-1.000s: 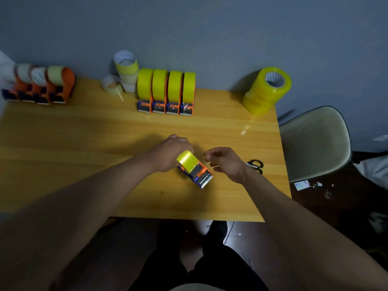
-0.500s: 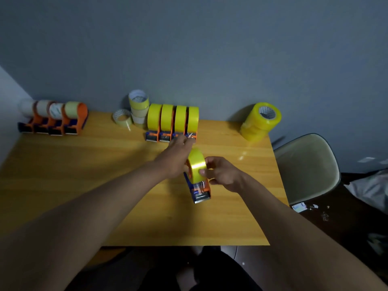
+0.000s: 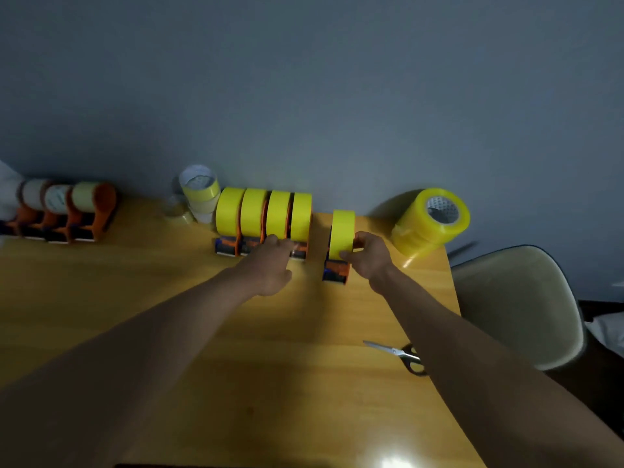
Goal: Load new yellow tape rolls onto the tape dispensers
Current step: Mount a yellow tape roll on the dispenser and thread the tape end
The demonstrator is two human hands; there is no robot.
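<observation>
Our right hand curls its fingers round the loaded dispenser, upright on the wooden bench, a narrow gap right of the four-dispenser row. Our left hand rests relaxed fingers on that row's front, holding nothing. Scissors lie nearer us than the row, by the bench's right edge.

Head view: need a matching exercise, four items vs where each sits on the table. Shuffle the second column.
Items:
1. scissors
2. fifth dispenser
3. spare roll stack
4. pale-roll dispensers

Places:
A. far left, by the wall
B. far right corner
C. held by the right hand, right of the yellow row of four
D. near right, beside the right forearm

Pairs: 1-D, 2-C, 3-B, 4-A
</observation>
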